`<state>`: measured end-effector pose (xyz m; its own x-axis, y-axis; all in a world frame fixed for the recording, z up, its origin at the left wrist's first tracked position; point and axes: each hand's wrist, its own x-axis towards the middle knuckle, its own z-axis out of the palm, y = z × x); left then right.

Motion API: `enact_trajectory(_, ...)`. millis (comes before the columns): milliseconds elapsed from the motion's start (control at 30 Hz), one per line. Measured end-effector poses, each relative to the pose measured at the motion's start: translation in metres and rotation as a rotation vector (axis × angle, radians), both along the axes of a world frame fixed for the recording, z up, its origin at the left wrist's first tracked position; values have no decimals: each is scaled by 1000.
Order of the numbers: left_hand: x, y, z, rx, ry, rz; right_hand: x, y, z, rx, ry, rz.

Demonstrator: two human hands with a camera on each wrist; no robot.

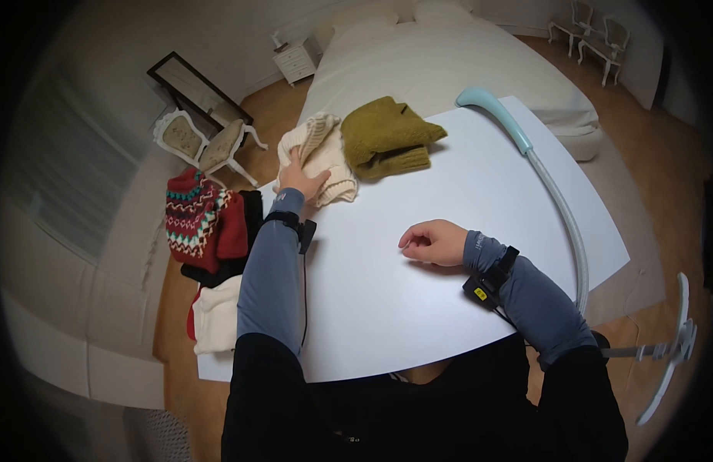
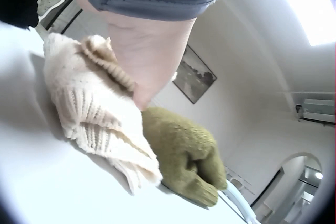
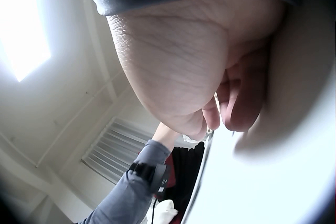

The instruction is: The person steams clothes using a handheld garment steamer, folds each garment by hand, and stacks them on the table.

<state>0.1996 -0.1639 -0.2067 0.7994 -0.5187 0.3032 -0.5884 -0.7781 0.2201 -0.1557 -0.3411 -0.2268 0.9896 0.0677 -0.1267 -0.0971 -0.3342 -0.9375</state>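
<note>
The white worktop (image 1: pixel 372 308) stands by the bed (image 1: pixel 449 65). On it the left hand (image 1: pixel 301 181) rests, thumb spread wide, on the cream knit (image 1: pixel 323 150) — beside the olive knit (image 1: pixel 387 138). The right hand (image 1: pixel 437 242) is empty, loosely curled. A dark-framed mirror (image 1: pixel 193 86) leans beyond.

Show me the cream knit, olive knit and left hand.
Cream knit (image 2: pixel 84 104): left wrist view, on its ribbed part.
Olive knit (image 1: pixel 383 131): head view, on its upper folded fabric.
Left hand (image 1: pixel 300 180): head view, on its back.
</note>
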Motion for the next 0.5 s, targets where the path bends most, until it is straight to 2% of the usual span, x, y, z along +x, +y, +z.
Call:
enact_trajectory(33, 15, -8, -18, 70, 135, 77, -2, 0, 8, -7, 2, -13)
enact_trajectory(67, -23, -20, 5, 206, 95, 238, -3, 0, 15, 55, 44, -28)
enact_trajectory(167, -18, -27, 2, 284, 57, 198, -3, -1, 7, 137, 86, -23)
enact_trajectory(233, -17, -18, -1, 244, 6, 183, -1, -1, 6, 66, 33, -3)
enact_trajectory(300, -17, -13, 1, 201, 38, 124, -1, -1, 9, 95, 70, -8)
enact_trajectory(367, -39, -3, 7, 178, 5, 103, -3, 1, 15, 79, 79, -27)
enact_trajectory(433, -66, 10, 13, 277, 33, 130, -2, -2, 9, 84, 66, -15)
enact_trajectory(500, -110, 28, 20, 279, -53, 110, -2, 1, 10, 113, 46, -5)
